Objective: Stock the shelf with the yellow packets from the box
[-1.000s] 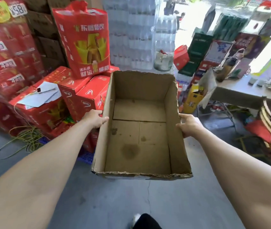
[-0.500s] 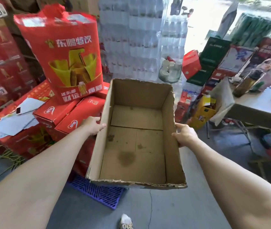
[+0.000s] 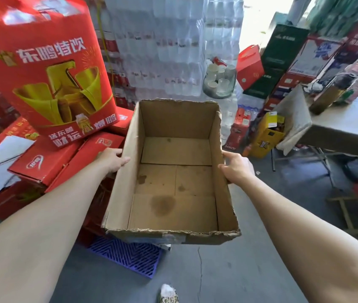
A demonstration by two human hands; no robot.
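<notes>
I carry an open brown cardboard box (image 3: 173, 211) in front of me above the floor. Its inside is bare, with a dark stain on the bottom, and no yellow packets show in it. My left hand (image 3: 112, 159) holds the box's left wall from outside, fingers reaching under its side. My right hand (image 3: 236, 166) grips the right wall, thumb over the rim. No shelf is in view.
Red drink cartons (image 3: 42, 68) are stacked at the left on a blue pallet (image 3: 127, 256). Shrink-wrapped water bottles (image 3: 173, 44) rise straight ahead. A table (image 3: 344, 127) with bottles stands at the right, a yellow box (image 3: 265, 136) beside it. My shoe (image 3: 169, 293) is on the grey floor.
I have walked forward with the box; the red cartons and the water stack have come closer and larger. Both hands keep the same hold on the box walls.
</notes>
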